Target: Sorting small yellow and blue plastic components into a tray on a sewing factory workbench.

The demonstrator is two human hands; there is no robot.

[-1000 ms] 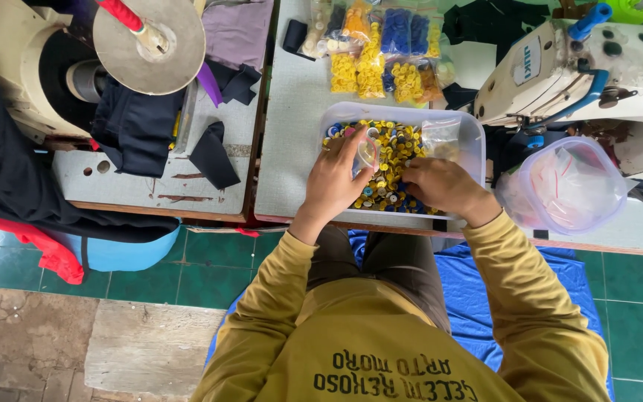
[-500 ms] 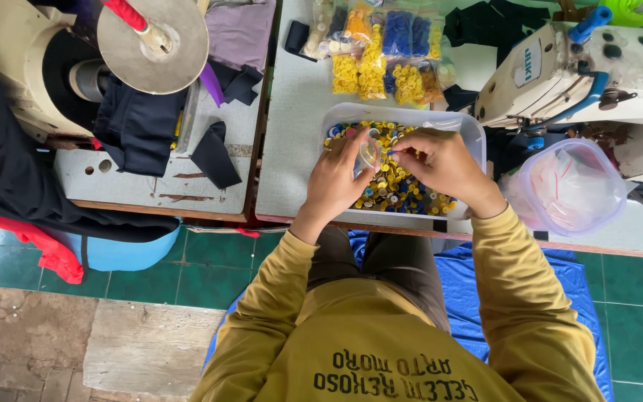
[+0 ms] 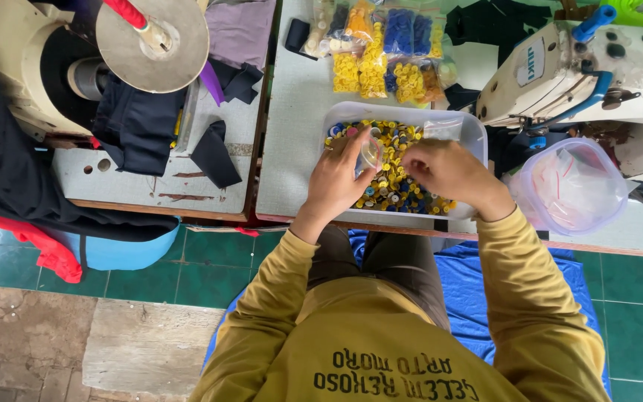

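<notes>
Holding a small clear bag (image 3: 370, 151) in your left hand (image 3: 340, 181) over the button tray (image 3: 478, 141) at the tabletop's near edge, you're now bringing your right hand (image 3: 444, 170), fingers pinched, up from the buttons (image 3: 392, 190) to it.

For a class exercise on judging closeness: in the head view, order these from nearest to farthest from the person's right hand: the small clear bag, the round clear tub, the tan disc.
1. Small clear bag: just left of the right hand, over the button tray.
2. Round clear tub: to its right, beside the sewing machine.
3. Tan disc: far left, top of frame.
</notes>
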